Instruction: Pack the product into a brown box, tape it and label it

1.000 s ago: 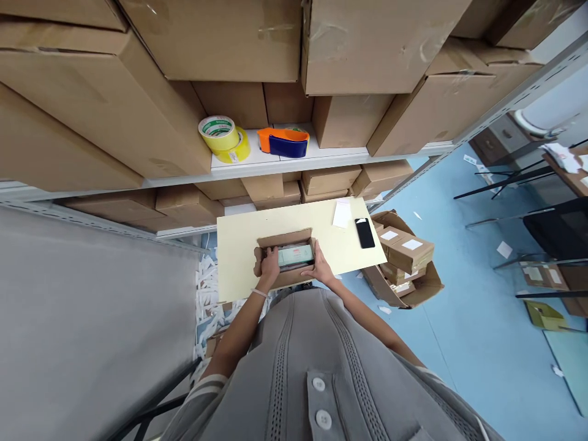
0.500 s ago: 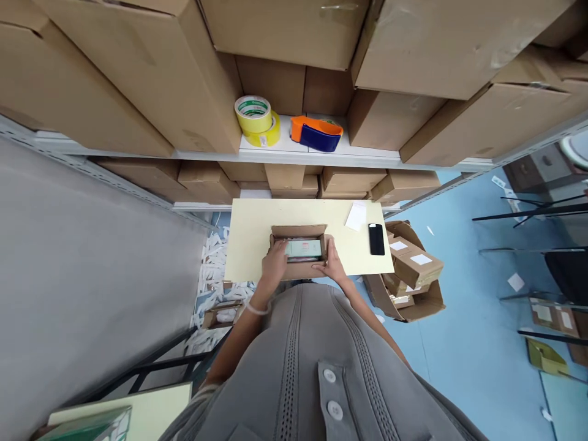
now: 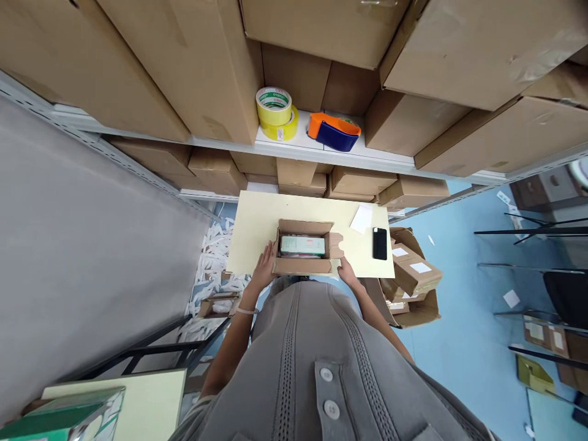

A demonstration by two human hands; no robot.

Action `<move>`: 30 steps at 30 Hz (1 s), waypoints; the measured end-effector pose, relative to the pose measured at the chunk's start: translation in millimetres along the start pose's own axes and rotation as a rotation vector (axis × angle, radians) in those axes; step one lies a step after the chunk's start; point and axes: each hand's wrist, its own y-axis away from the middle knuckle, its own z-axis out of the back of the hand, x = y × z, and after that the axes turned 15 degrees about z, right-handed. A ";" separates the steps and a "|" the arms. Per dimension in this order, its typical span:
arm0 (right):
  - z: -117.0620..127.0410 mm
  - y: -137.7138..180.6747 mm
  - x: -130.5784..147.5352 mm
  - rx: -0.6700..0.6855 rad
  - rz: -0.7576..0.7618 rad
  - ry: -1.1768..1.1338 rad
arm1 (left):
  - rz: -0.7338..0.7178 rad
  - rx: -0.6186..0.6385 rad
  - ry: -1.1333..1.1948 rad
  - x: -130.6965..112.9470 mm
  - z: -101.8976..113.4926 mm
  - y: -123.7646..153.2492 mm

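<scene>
Blue floor [image 3: 459, 318] to the right, box-laden shelf [image 3: 331, 157] ahead, and on the pale yellow tabletop [image 3: 255, 217] sits the open carton [image 3: 302, 266], mint-green box [image 3: 302, 245] lying inside! Left hand [image 3: 263, 266], fingers extended, at the carton's left end; right hand [image 3: 348, 272] by the right flap [image 3: 337, 245], its grip impossible to tell.

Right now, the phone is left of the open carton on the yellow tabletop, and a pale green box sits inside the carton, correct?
Not quite: in the head view, the phone is right of the open carton on the yellow tabletop; a pale green box does sit inside.
</scene>
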 end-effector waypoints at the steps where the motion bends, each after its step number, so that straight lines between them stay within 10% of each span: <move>1: 0.2 0.8 2.2 0.031 0.090 0.044 | -0.024 -0.010 0.011 -0.4 -1.7 -2.5; 7: 7.6 -6.3 37.0 0.211 0.390 0.335 | -0.114 -0.029 -0.051 -2.2 14.7 -9.3; 20: 9.2 -12.7 49.5 0.278 0.446 0.560 | -0.209 -0.088 -0.228 -26.2 45.6 -9.9; 30: 2.6 -33.1 46.7 0.012 0.291 0.154 | 0.021 -0.073 0.245 -30.4 33.9 -29.0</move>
